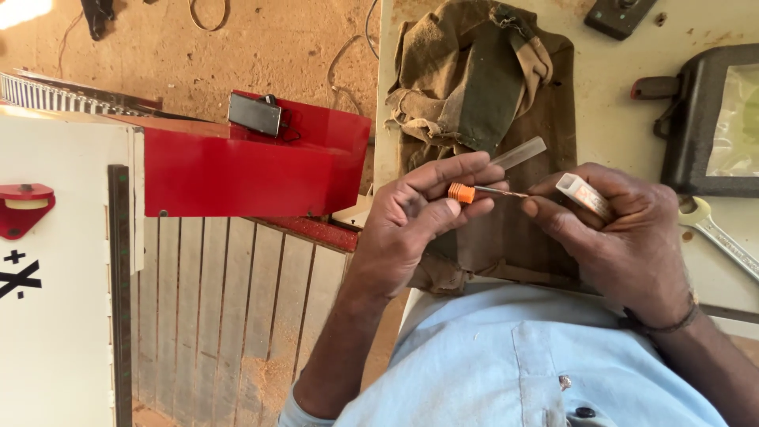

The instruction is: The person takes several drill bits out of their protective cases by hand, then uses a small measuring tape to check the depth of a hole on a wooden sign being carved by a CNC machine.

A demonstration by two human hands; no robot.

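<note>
White panel: it stands at the far left, flat and pale, with a black cross-like sign painted near its left edge and a dark vertical strip along its right side.
Red clip: a small red piece sits on the white panel, above the black sign.
Red box: a red metal body lies right of the panel, and a small dark rectangular device rests on its top edge.
Slatted wood: pale vertical boards are under the red box, with sawdust at the bottom.
Left hand: it is clenched lightly; thumb and fingers grasp the orange collar of the drill bit, and they also pinch a clear plastic tube that points up to the right.
Drill bit: a thin metal bit with an orange collar, held level between the two hands, above the cloth.
Cloth: a brown and green rag lies folded on the bench, behind the hands.
Right hand: it is closed around a small white rectangular package with an orange label; its fingertips touch the tip of the bit.
Wrench: a silver spanner lies on the bench, just right of the right hand.
Dark frame: a black frame with a clear window lies at the far right, above the wrench.
</note>
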